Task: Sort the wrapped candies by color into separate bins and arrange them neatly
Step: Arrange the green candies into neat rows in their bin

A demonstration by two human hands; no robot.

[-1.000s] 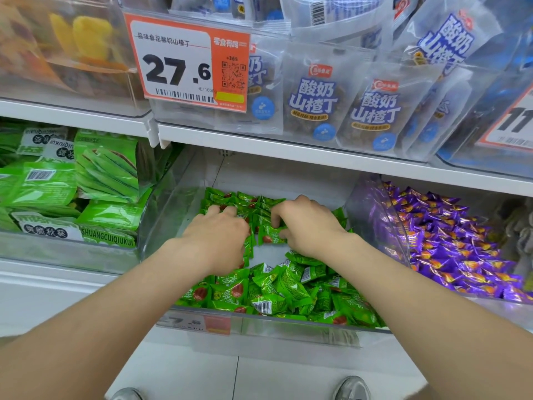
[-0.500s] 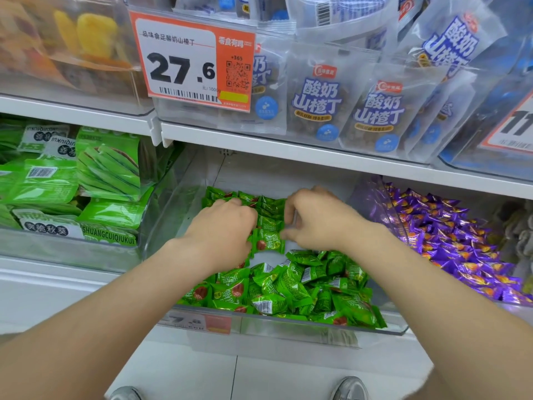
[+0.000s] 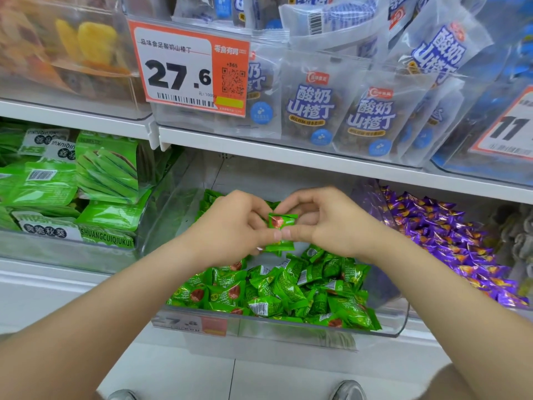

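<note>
Reaching forward with both bare forearms, pinching a small green foil-wrapped candy [image 3: 282, 221] between left hand [image 3: 230, 226] and right hand [image 3: 327, 223], with thumb tips together, curled forefingers seemingly touching above.

- green candies [image 3: 288, 293]: shiny green wrappers w/ red fruit print, heaped loose at front of clear bin [image 3: 288, 324], laid at mixed angles.
- back green candies [image 3: 210, 197]: seen at bin's rear, mostly hidden.
- small green stack [image 3: 281, 226]: pinched betw. left hand [image 3: 230, 226] & right hand [image 3: 328, 223], held above the heap, top piece face up.
- purple candies [image 3: 450, 235]: piled to the right of clear bin, not mixed w/ green.
</note>
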